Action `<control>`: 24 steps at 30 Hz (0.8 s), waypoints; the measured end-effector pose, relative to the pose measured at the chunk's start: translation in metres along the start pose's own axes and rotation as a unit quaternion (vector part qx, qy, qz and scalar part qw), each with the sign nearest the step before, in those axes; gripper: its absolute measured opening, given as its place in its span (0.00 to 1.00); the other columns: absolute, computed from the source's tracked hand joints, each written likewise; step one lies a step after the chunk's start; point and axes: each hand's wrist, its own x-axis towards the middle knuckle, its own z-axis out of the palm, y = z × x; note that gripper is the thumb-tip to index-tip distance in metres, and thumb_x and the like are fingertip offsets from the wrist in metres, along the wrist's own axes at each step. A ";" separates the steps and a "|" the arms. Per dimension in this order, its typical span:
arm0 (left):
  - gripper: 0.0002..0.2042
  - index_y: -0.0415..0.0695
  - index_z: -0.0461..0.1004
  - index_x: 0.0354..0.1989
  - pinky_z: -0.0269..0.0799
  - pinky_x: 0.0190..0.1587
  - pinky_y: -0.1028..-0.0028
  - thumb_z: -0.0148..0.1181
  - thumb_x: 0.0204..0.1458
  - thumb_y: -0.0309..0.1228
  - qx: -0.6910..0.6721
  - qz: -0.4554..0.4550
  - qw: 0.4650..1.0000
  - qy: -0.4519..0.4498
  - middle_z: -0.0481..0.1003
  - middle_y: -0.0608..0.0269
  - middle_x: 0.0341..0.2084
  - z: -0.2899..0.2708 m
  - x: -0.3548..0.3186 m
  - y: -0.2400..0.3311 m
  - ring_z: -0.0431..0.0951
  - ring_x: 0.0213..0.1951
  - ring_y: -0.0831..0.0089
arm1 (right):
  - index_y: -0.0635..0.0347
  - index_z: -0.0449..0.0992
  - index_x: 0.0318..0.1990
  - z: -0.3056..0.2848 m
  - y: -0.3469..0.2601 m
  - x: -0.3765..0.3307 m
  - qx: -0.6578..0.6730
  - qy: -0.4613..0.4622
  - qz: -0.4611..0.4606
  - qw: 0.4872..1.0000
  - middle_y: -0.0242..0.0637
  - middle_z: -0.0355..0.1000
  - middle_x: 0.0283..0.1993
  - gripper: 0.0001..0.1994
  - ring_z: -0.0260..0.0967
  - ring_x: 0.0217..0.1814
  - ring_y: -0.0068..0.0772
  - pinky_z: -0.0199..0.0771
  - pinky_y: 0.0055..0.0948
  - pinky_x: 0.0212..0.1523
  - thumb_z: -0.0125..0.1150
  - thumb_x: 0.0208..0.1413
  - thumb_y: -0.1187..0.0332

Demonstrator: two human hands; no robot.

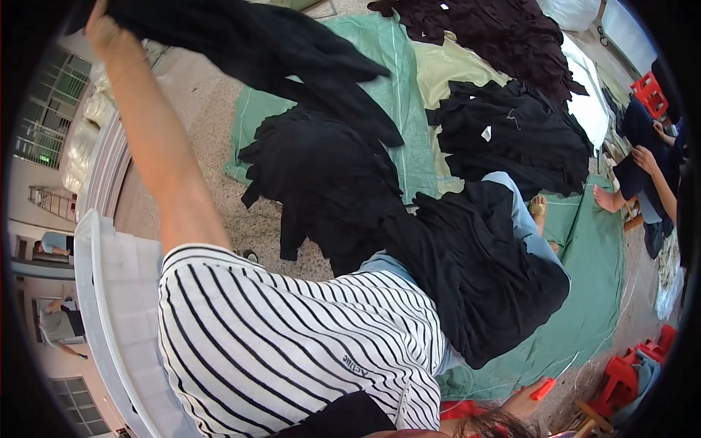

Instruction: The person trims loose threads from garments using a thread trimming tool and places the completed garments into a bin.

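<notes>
My left arm reaches far out to the upper left. My left hand (111,38) is closed on a black garment (255,40), whose sleeve-like ends trail to the right over a heap of black garments (321,157). Another black garment (482,270) lies spread across my lap. At the lower right, my right hand (522,403) is closed round a small orange-red tool (543,388); its working end is hard to make out, so its kind is unclear. Part of that hand is hidden by hair.
Green sheeting (577,270) covers the floor. More black garments (515,135) and a dark maroon pile (482,33) lie beyond. A white plastic bin (120,314) stands on the left. Another person's hand (645,159) holds dark cloth at right, near red stools (617,383).
</notes>
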 end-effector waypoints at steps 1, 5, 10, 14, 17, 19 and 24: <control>0.16 0.29 0.76 0.48 0.71 0.61 0.58 0.63 0.53 0.25 0.005 0.014 1.000 0.012 0.77 0.44 0.48 -0.013 0.009 0.007 0.78 0.51 0.53 | 0.56 0.77 0.56 -0.008 -0.040 -0.020 0.018 0.023 -0.016 0.999 0.44 0.77 0.29 0.28 0.75 0.27 0.37 0.75 0.35 0.28 0.56 0.61 0.42; 0.23 0.32 0.71 0.59 0.66 0.65 0.55 0.61 0.54 0.28 0.148 -0.134 0.977 -0.072 0.72 0.43 0.56 -0.056 -0.065 0.001 0.73 0.59 0.54 | 0.48 0.79 0.56 -0.003 -0.071 -0.047 0.029 0.050 -0.036 0.998 0.35 0.76 0.25 0.24 0.73 0.24 0.26 0.72 0.33 0.24 0.56 0.62 0.44; 0.25 0.33 0.75 0.52 0.70 0.56 0.67 0.73 0.47 0.33 0.529 -0.239 0.636 -0.509 0.78 0.53 0.46 -0.059 -0.272 -0.084 0.77 0.50 0.65 | 0.62 0.77 0.46 0.025 -0.046 -0.060 0.063 0.069 -0.078 0.993 0.50 0.75 0.35 0.17 0.74 0.35 0.53 0.71 0.43 0.35 0.66 0.58 0.58; 0.15 0.44 0.80 0.43 0.70 0.55 0.60 0.70 0.45 0.31 0.314 -0.086 0.515 -0.793 0.80 0.58 0.42 -0.006 -0.429 -0.139 0.78 0.50 0.59 | 0.60 0.76 0.45 0.036 -0.021 -0.077 0.011 0.056 -0.053 0.997 0.51 0.71 0.35 0.17 0.69 0.40 0.58 0.70 0.49 0.42 0.68 0.54 0.60; 0.08 0.41 0.79 0.39 0.71 0.54 0.62 0.65 0.51 0.28 0.155 -0.082 0.691 -0.701 0.79 0.56 0.44 0.071 -0.509 -0.143 0.77 0.50 0.55 | 0.61 0.76 0.45 0.060 0.003 -0.073 0.137 0.019 0.019 0.990 0.50 0.73 0.33 0.16 0.73 0.36 0.52 0.70 0.45 0.38 0.68 0.54 0.60; 0.07 0.41 0.80 0.38 0.72 0.51 0.63 0.65 0.51 0.27 0.091 -0.075 0.722 -0.681 0.80 0.57 0.41 0.121 -0.545 -0.156 0.78 0.48 0.56 | 0.60 0.76 0.48 0.056 -0.017 -0.073 0.193 -0.051 0.106 0.974 0.43 0.76 0.32 0.16 0.76 0.28 0.34 0.72 0.34 0.31 0.67 0.56 0.62; 0.09 0.43 0.80 0.28 0.74 0.40 0.63 0.67 0.49 0.37 0.080 -0.115 0.692 -0.709 0.79 0.60 0.28 0.197 -0.614 -0.141 0.79 0.35 0.58 | 0.59 0.76 0.54 0.069 -0.050 -0.066 0.282 -0.045 0.090 0.954 0.34 0.75 0.33 0.18 0.74 0.27 0.22 0.72 0.27 0.30 0.66 0.57 0.65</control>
